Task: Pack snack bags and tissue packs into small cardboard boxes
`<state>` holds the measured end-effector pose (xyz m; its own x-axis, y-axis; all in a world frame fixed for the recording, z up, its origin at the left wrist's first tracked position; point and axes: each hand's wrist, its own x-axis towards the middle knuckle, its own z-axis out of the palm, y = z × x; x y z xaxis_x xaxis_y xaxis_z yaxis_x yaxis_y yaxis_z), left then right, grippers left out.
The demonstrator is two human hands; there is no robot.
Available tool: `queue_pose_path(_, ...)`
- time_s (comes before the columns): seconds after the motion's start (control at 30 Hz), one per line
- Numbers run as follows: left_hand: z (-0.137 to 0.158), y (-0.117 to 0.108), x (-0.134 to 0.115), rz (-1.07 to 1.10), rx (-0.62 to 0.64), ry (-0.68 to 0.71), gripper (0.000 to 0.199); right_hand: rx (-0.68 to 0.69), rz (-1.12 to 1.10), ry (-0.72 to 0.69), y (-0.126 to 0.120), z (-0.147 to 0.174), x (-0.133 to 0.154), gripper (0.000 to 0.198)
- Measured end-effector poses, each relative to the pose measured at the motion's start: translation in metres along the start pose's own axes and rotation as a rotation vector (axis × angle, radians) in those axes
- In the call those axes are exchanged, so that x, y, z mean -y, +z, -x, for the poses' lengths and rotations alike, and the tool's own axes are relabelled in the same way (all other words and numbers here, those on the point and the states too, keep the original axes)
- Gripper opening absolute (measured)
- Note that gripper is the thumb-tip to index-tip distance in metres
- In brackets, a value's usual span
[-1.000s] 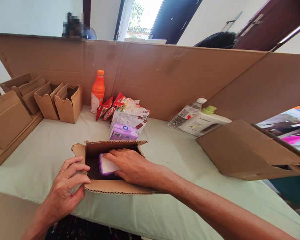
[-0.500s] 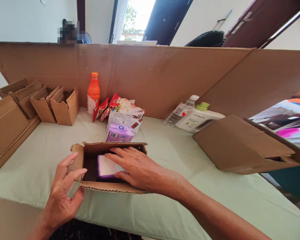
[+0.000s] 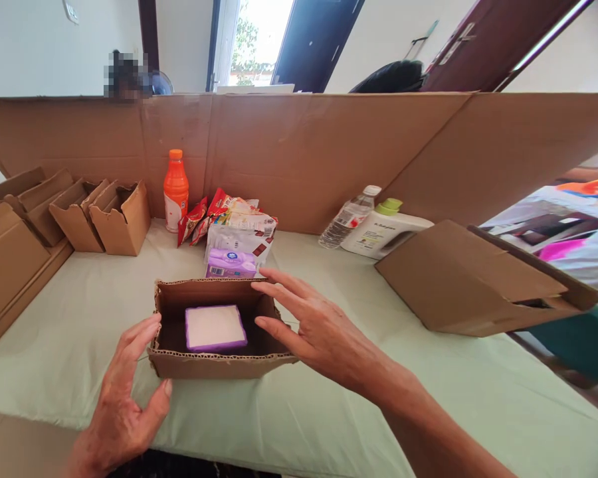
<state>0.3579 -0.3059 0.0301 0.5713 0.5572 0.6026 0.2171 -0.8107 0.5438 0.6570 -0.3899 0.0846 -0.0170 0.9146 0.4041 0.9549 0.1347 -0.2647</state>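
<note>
Because the left hand (image 3: 122, 395) and right hand (image 3: 323, 326) are spread empty at the box's (image 3: 219, 367) ends, a nudge could shift the packet (image 3: 216, 327) inside.

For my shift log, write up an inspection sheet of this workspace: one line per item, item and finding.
Surface: pale green cloth, lightly creased.
Job's things: open cardboard box between the hands; one white-topped, purple-sided pack lies inside, and a purple pack sits behind the box.
Clutter: orange bottle upright; snack bags bunched; clear bottle tilted beside a white jug; small boxes at left; large box at right.
Hands: left hand open at the box's left end, contact unclear; right hand open at its right end, not holding the pack.
Cables: nothing seen.
Surroundings: cardboard screen behind; a person's head and dark door beyond.
</note>
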Motion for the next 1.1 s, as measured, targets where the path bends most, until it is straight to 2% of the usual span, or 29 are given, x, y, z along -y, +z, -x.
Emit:
queue_pose_path(0.13, -0.002, 0.002, 0.001, -0.034, 0.001, -0.022, 0.063, -0.068, -0.195, 0.067, 0.009, 0.001, 0.001, 0.037)
queue_pose_path(0.23, -0.002, 0.004, 0.002, -0.064, 0.064, -0.034, 0.065, -0.125, -0.324, 0.062, 0.015, 0.002, 0.003, 0.034)
queue_pose_path(0.43, -0.001, 0.007, 0.004, -0.114, 0.093, -0.037, 0.062, -0.351, -0.428, 0.073, 0.022, 0.014, -0.004, 0.021)
queue_pose_path(0.5, -0.001, 0.006, 0.005, -0.103, 0.094, -0.041, 0.06, -0.29, -0.455, 0.087, 0.021, 0.02, -0.009, 0.023)
queue_pose_path(0.63, -0.002, 0.007, 0.008, -0.05, 0.044, -0.066, 0.056, -0.061, -0.468, 0.086, 0.016, 0.025, -0.013, 0.038)
queue_pose_path(0.77, -0.005, 0.012, 0.012, -0.027, -0.026, -0.065, 0.053, -0.008, -0.455, 0.046, 0.012, 0.022, -0.012, 0.043)
queue_pose_path(0.87, -0.006, 0.013, 0.013, -0.075, -0.054, -0.076, 0.05, -0.079, -0.488, 0.041, 0.015, 0.018, -0.012, 0.038)
queue_pose_path(0.97, -0.007, 0.014, 0.013, -0.12, -0.047, -0.096, 0.048, -0.24, -0.426, 0.044, 0.016, 0.012, -0.012, 0.033)
queue_pose_path(1.03, -0.008, 0.014, 0.012, -0.134, -0.049, -0.107, 0.047, -0.333, -0.348, 0.045, 0.017, 0.006, -0.013, 0.038)
queue_pose_path(1.1, -0.009, 0.015, 0.011, -0.153, -0.06, -0.118, 0.045, -0.336, -0.288, 0.037, 0.018, -0.001, -0.015, 0.046)
